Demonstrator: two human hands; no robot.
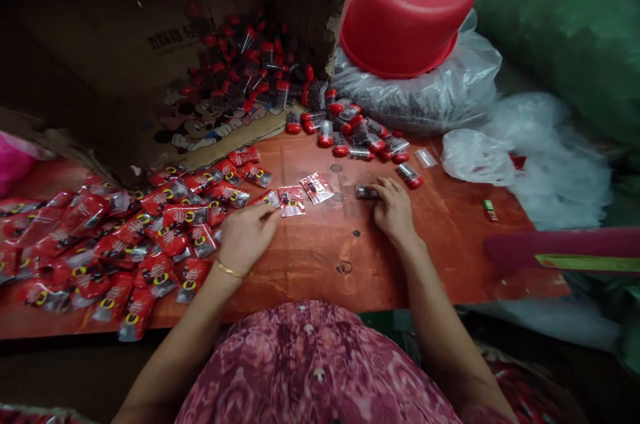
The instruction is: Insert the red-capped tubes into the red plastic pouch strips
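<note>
My left hand (246,232) rests on the red table (320,257) with its fingers pinched on the corner of a small red printed packet (291,201). A second loose packet (317,187) lies just right of it. My right hand (393,207) is curled over a small dark tube-shaped item (367,192) on the table, fingertips gripping it. A large heap of red printed packets (125,237) spreads to the left of my left hand.
A cardboard box (165,44) lying open at the back spills red-capped tubes (345,131) onto the table. A red plastic basin (407,7) sits upturned on a clear bag (425,94). Crumpled plastic bags (525,157) lie at right.
</note>
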